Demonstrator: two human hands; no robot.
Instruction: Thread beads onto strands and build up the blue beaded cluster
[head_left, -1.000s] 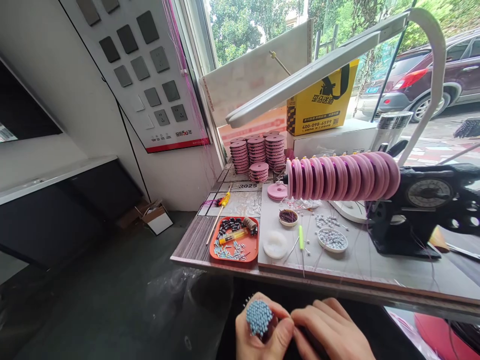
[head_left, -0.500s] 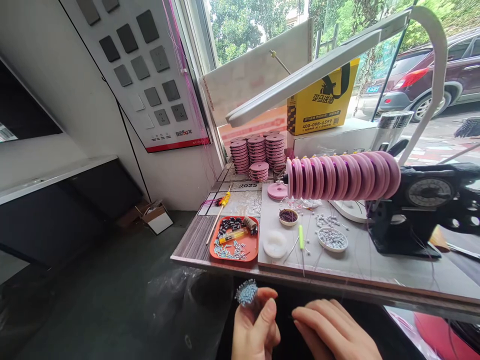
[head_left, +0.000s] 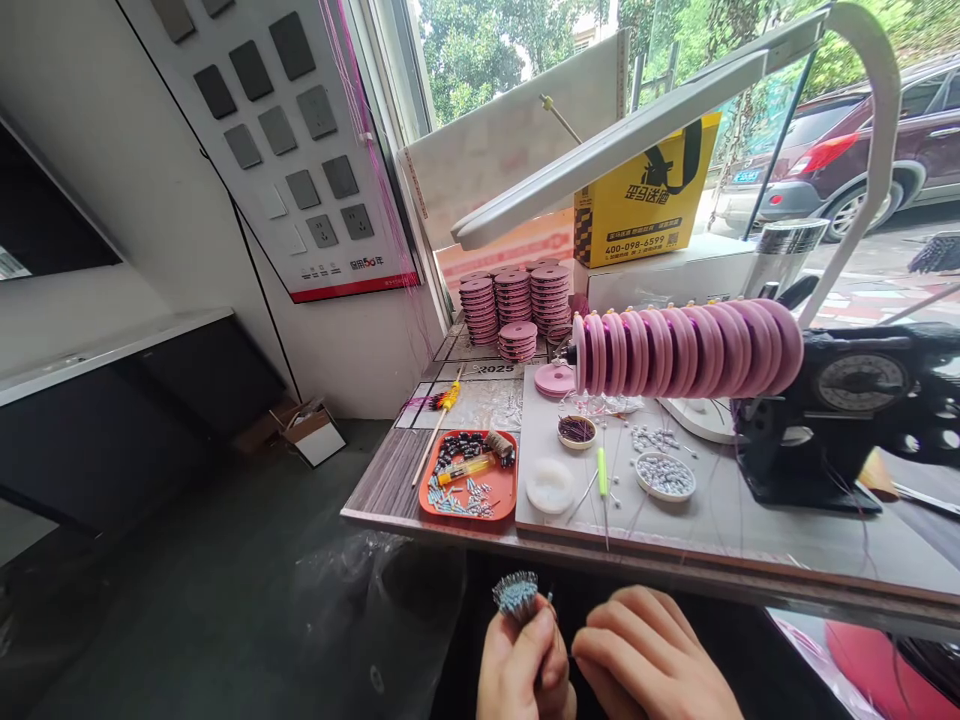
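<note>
Below table edge (head_left: 600, 560): left hand (head_left: 525, 665) grips blue-tipped bundle (head_left: 516, 595); right hand (head_left: 649, 660) loosely curled, orange tray (head_left: 504, 490) beyond.

My left hand (head_left: 525, 665) grips a bundle of blue-tipped pins (head_left: 516, 596), tips matt, stems thin & wiry; orange tray (head_left: 501, 492) looks smooth glossy plastic; tabletop (head_left: 390, 475) is wood-grain laminate w/ a matt grey mat (head_left: 720, 520); pink spools (head_left: 682, 350) smooth plastic; lamp arm (head_left: 637, 135) satin white; yellow box (head_left: 645, 205) printed cardboard.

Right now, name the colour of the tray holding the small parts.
Orange tray, head view.
</note>
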